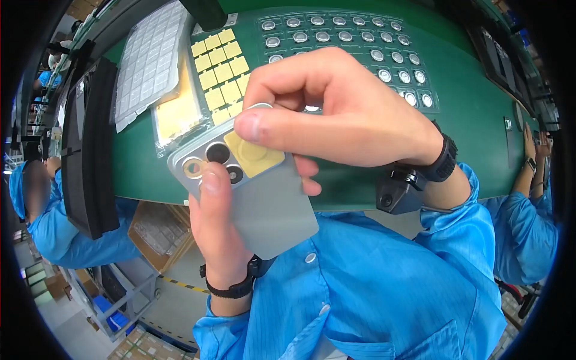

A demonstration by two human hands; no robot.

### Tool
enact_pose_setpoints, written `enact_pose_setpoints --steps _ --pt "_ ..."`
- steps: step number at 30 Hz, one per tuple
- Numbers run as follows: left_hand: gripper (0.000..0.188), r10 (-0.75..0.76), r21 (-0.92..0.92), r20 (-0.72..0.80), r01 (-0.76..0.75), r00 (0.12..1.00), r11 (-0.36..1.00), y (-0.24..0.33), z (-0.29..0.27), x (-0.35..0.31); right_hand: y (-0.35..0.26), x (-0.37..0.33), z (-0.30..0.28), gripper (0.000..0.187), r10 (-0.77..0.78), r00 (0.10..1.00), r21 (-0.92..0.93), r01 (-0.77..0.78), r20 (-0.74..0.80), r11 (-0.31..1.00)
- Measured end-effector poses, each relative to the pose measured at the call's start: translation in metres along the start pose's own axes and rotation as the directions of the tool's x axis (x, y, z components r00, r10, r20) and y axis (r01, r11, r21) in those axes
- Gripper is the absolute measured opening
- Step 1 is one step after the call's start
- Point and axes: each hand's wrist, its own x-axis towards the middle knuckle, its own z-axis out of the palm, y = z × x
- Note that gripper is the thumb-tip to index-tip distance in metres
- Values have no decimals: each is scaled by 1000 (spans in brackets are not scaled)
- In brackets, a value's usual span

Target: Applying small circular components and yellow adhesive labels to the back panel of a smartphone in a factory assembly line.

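Note:
A grey phone (pixel 273 213) is held back-up and tilted in my left hand (pixel 216 225), thumb beside its round camera lenses (pixel 217 153) and fingertips showing past the far edge. A square yellow sticker (pixel 259 161) with a round outline covers part of the phone's camera area. My right hand (pixel 336 111) is closed at the phone's top corner. Its thumb presses on the sticker's upper edge, and the curled index finger sits close by; what lies between them is partly hidden.
Rows of yellow stickers (pixel 223 73) lie on the green table (pixel 462 78). Behind my right hand is a clear tray (pixel 429 90) of round silver-rimmed parts. White blister trays (pixel 150 60) stand left, beside a black box (pixel 90 150). Co-workers in blue sit at both sides.

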Motion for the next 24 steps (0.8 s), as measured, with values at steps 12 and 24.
enact_pose_setpoints --steps 12,24 --pt "75 -3 -10 21 3 1000 1000 0 -2 0 1 0 0 24 5 1000 17 -5 -5 1000" --pt "70 -20 -7 16 21 1000 1000 -8 -8 5 17 7 -7 26 -15 998 -52 18 61 998"
